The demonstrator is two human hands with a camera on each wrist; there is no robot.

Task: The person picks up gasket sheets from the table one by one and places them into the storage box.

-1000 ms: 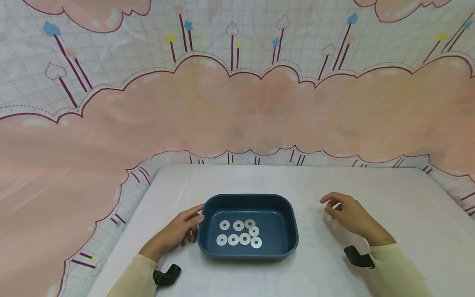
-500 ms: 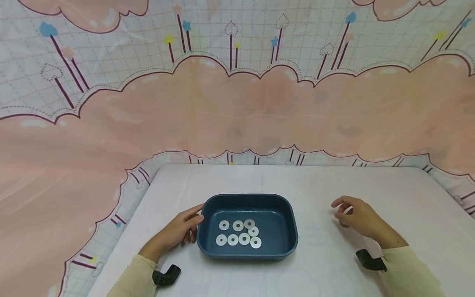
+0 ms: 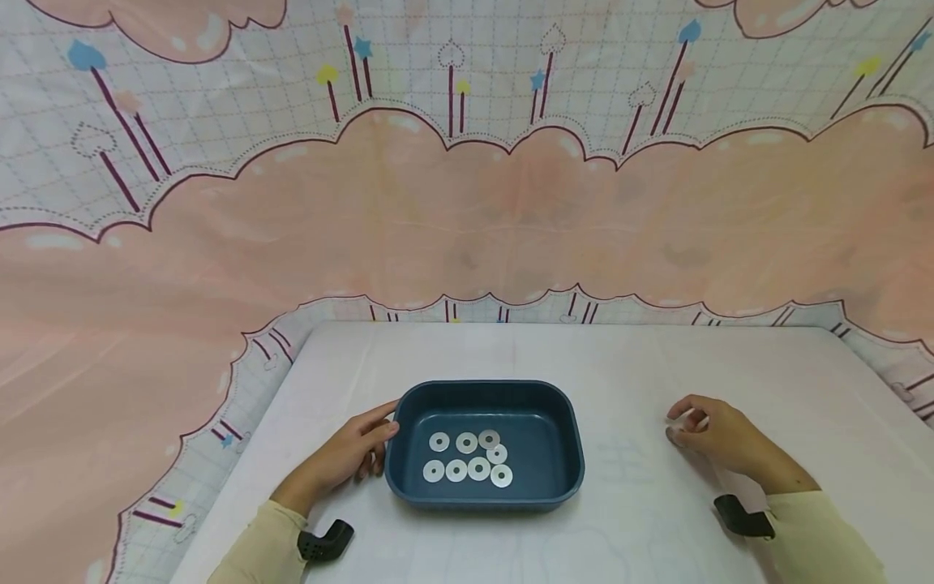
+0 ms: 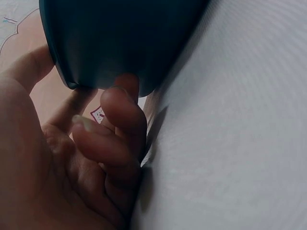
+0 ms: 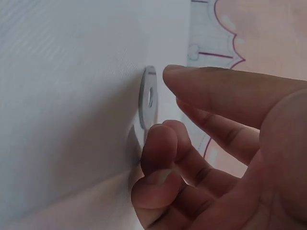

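A dark blue tray point(image 3: 485, 501) stands on the table, and several metal washers point(image 3: 478, 468) lie in two rough rows on its floor, two overlapping. At the tray's left end, my left hand point(image 3: 339, 458) grips the rim with thumb and index finger; the other fingers curl loosely below, as the left wrist view shows. Well to the tray's right is my right hand point(image 3: 722, 434), low over the table, fingers loosely bent. By its fingertips, a single washer point(image 5: 149, 98) appears close to the tabletop, apart from the thumb tip. Whether another finger touches it is hidden.
The white-covered table point(image 3: 584, 349) extends around the tray. Behind it hangs a pink and white backdrop cloth point(image 3: 511, 219) with printed candles. Each wrist carries a black camera mount point(image 3: 743, 517).
My right hand has moved right and closer to the near side, away from the tray. A washer's dark edge has come into view by its thumb. The left hand and tray stay put.
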